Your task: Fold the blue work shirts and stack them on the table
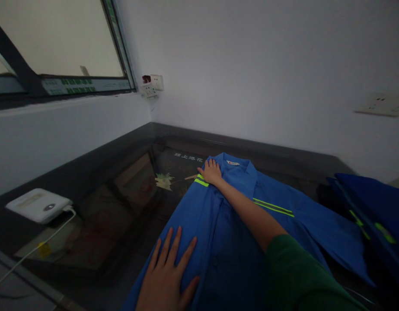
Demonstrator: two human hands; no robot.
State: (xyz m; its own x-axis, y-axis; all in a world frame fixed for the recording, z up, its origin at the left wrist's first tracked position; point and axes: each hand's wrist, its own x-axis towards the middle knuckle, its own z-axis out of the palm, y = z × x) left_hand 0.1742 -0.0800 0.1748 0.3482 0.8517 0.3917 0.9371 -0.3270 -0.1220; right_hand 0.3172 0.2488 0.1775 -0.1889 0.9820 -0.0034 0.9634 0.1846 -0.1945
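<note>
A blue jacket (231,216) with yellow-green stripes lies spread on a dark, glossy table (121,224), its collar toward the wall. My left hand (168,270) lies flat with spread fingers on the sleeve at the jacket's left side. Farther up, my right hand (211,171) rests on the shoulder of that same side, beside the stripes, its fingers stretched out. The other sleeve reaches out to the right. My right forearm crosses over the jacket's front and hides part of it.
A white device (39,205) with a white cable sits at the table's left. Folded blue clothing (374,211) lies at the right edge. Walls with sockets (157,82) rise behind, and a window (63,39) is at the upper left.
</note>
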